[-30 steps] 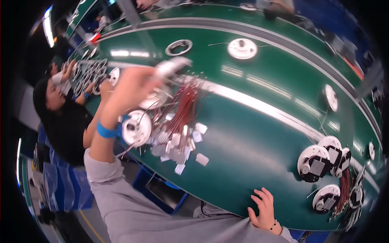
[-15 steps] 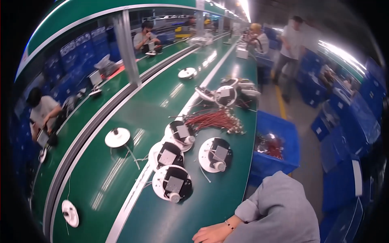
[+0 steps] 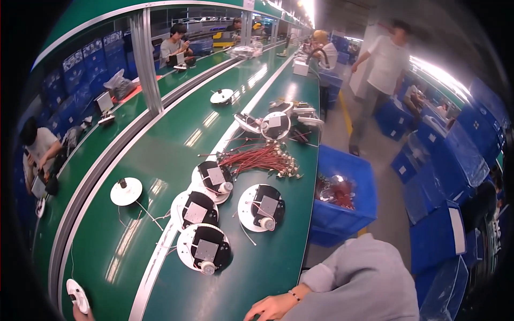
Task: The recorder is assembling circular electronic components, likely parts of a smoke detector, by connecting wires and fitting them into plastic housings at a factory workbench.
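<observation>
At the lower left edge, my left hand comes in with only its fingers showing, closed on the rim of a white round disc with a small dark part on it. The disc tilts up over the green belt, a thin wire rising from it. My right hand lies on the bench at the bottom, fingers stretched out, partly cut off by the lower edge. Ahead of it sit white round units with black plates and grey boxes: one nearest, one to the right, and two overlapping behind.
Red wires lie bundled beyond, with more round units behind them. Other white discs ride the green belt. A blue bin stands right of the bench. A person stands in the aisle; others sit across the belt.
My left hand has come into view and taken hold of the white disc at the lower left, tilting it. The whole view has shifted slightly. My right hand stays on the bench.
</observation>
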{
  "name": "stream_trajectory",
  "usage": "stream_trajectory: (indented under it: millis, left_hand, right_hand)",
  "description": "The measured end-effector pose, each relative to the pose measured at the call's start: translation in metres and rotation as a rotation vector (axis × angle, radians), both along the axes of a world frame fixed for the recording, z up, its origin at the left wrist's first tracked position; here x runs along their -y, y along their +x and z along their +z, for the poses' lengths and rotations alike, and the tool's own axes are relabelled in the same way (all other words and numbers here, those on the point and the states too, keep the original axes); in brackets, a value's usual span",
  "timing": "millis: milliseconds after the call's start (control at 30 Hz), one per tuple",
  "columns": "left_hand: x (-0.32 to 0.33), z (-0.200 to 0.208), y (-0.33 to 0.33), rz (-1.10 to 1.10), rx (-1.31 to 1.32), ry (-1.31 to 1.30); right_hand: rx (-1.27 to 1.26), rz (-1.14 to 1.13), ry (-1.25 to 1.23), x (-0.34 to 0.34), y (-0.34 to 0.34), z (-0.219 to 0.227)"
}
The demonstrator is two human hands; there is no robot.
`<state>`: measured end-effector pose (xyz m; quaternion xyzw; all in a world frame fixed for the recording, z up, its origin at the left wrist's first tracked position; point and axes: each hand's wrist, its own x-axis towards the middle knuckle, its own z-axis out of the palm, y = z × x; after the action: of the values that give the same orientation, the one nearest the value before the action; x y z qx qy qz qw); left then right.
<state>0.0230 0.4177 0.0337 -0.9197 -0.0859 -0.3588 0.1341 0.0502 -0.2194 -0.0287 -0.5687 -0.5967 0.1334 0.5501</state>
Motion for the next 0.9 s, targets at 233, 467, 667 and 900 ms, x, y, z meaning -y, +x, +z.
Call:
stream_trajectory:
  millis: [233, 467, 667, 900]
  left_hand:
    - [0.027, -0.073, 0.097, 0.503, -0.429, -0.312]
    - [0.031, -0.062, 0.083, 0.597, -0.009, -0.131]
    - [0.010, -0.003, 0.035, 0.373, -0.073, -0.163]
    - [0.095, 0.013, 0.028, 0.713, -0.186, -0.563]
  right_hand:
    - [-0.106, -0.352, -0.178, 0.060, -0.005, -0.003]
    - [0.072, -0.235, -0.145, 0.063, 0.005, 0.007]
    - [0.075, -0.171, -0.071, 0.058, 0.013, 0.015]
    - [0.245, -0.324, -0.156, 0.056, 0.014, 0.007]
